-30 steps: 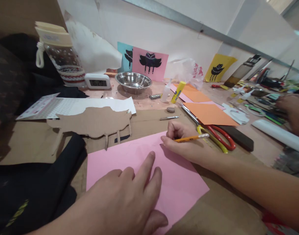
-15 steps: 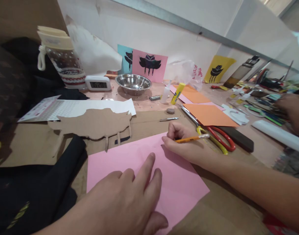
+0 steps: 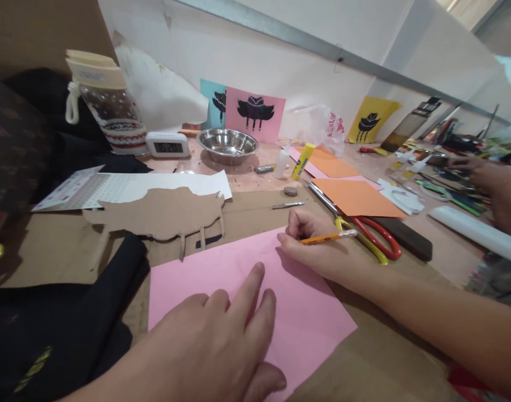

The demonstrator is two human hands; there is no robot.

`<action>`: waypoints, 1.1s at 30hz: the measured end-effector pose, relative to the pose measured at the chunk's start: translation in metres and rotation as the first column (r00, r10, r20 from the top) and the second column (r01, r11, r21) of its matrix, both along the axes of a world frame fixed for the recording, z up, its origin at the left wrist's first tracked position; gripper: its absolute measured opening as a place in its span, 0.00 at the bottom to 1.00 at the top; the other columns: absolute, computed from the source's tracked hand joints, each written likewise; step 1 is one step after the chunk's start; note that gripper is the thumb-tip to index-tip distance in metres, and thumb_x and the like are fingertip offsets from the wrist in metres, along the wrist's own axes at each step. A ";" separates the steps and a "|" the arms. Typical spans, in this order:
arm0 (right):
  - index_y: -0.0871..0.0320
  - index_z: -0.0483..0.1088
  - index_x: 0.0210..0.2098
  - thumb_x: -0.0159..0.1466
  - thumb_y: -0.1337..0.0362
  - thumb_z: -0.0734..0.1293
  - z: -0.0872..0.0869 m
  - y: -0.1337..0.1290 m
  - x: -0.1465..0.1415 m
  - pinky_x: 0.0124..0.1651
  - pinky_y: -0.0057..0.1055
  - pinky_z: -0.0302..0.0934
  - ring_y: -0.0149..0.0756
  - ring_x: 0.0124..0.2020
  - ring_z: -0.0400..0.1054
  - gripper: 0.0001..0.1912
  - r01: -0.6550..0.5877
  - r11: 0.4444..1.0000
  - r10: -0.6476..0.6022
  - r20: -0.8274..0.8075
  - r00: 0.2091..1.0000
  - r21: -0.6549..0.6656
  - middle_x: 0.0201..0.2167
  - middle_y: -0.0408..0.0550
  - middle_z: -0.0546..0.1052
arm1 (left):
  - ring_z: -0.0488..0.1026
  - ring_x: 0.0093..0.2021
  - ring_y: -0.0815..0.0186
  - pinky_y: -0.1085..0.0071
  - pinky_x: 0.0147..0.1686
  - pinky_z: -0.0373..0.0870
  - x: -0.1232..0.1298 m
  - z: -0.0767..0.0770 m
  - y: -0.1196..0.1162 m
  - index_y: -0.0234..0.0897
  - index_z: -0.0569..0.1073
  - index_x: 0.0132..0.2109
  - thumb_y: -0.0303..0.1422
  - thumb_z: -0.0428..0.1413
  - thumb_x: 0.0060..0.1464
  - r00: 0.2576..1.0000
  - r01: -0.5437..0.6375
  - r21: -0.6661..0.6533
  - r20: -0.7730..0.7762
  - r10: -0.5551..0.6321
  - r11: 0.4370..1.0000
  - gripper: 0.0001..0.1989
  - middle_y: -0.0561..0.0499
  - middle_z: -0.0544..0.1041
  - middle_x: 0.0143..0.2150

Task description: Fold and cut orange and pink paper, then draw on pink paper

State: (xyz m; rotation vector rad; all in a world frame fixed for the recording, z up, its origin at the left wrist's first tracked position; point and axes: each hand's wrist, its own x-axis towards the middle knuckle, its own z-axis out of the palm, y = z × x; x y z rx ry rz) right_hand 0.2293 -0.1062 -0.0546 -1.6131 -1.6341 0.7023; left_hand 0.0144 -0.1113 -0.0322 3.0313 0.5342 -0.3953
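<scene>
A sheet of pink paper lies on brown cardboard in front of me. My left hand rests on it with the fingers spread and the palm down. Near the sheet's upper right edge, my right hand is closed around an orange pencil, its point by the paper. Faint lines show on the pink sheet close to the pencil tip. Behind the paper, to the left, is a cardboard cutout with thin legs. A small craft blade and a grey eraser lie beyond my right hand.
Scissors with red and yellow handles lie right of my hand, partly under orange paper. Farther back stand a steel bowl, a glue stick and a digital clock. Black cloth covers the left. Another person's hand is at right.
My hands and the pencil stay almost in place over the pink paper. The other person's hand at the right has shifted a little to the left.
</scene>
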 end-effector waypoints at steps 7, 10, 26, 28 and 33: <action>0.55 0.56 0.24 0.61 0.64 0.67 0.000 -0.001 -0.003 0.24 0.27 0.49 0.27 0.22 0.54 0.15 -0.068 0.996 0.069 0.005 0.998 -0.052 0.20 0.36 0.62 | 0.82 0.36 0.49 0.56 0.28 0.81 0.002 0.001 0.001 0.35 0.68 0.64 0.45 0.55 0.62 1.000 -0.016 -0.031 0.002 0.016 0.999 0.28 0.30 0.61 0.68; 0.54 0.56 0.24 0.61 0.65 0.67 0.000 -0.002 -0.003 0.23 0.26 0.49 0.28 0.22 0.54 0.15 -0.073 0.996 0.074 0.014 0.997 -0.042 0.20 0.36 0.62 | 0.82 0.37 0.48 0.55 0.28 0.81 0.004 0.004 0.001 0.35 0.68 0.64 0.44 0.55 0.62 1.000 -0.024 -0.027 0.011 0.024 0.999 0.27 0.29 0.61 0.68; 0.62 0.74 0.50 0.69 0.64 0.60 0.010 0.061 0.075 0.47 0.38 0.61 0.47 0.46 0.70 0.15 -0.074 0.977 -0.087 0.687 0.721 0.201 0.51 0.62 0.74 | 0.81 0.40 0.49 0.57 0.31 0.78 -0.003 0.019 -0.004 0.35 0.72 0.59 0.37 0.54 0.62 0.997 -0.061 -0.056 0.035 0.063 0.997 0.20 0.31 0.62 0.69; 0.61 0.75 0.44 0.67 0.64 0.62 0.005 0.068 0.075 0.44 0.36 0.61 0.45 0.42 0.71 0.12 -0.078 0.981 -0.067 0.680 0.730 0.180 0.46 0.60 0.76 | 0.81 0.39 0.49 0.57 0.31 0.78 -0.003 0.021 -0.005 0.36 0.74 0.56 0.37 0.54 0.62 0.996 -0.065 -0.041 0.053 0.067 0.997 0.18 0.32 0.64 0.68; 0.62 0.71 0.42 0.65 0.66 0.64 0.013 0.066 0.071 0.40 0.34 0.61 0.41 0.38 0.70 0.08 -0.076 0.976 -0.070 0.617 0.784 0.206 0.39 0.55 0.77 | 0.81 0.41 0.50 0.59 0.33 0.78 -0.004 0.021 -0.007 0.39 0.76 0.53 0.36 0.55 0.61 0.988 -0.097 -0.058 0.111 0.103 0.994 0.15 0.33 0.64 0.68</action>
